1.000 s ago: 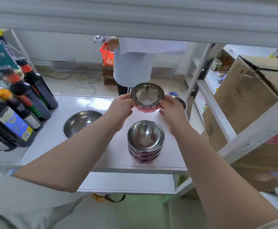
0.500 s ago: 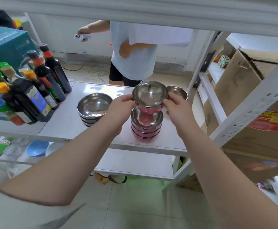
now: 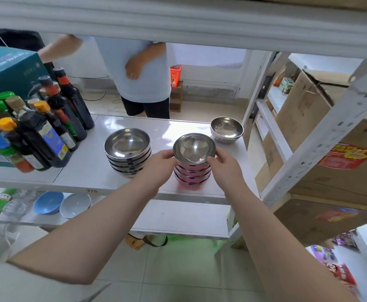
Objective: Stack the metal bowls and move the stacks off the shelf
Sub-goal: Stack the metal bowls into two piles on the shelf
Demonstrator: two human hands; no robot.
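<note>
A stack of pink-sided metal bowls stands near the front right of the white shelf. The top bowl sits on that stack, held at its rim on both sides by my left hand and my right hand. A second stack of plain metal bowls stands to the left of it. A single metal bowl rests alone at the shelf's back right corner.
Dark sauce bottles and a teal box crowd the shelf's left end. A person in a white shirt stands behind the shelf. Cardboard boxes fill the rack at right. Two ceramic bowls lie on the lower shelf.
Both hands carried the bowl from the air above down onto the pink stack. The camera view also shifted, bringing the left stack and the bottles further into sight.
</note>
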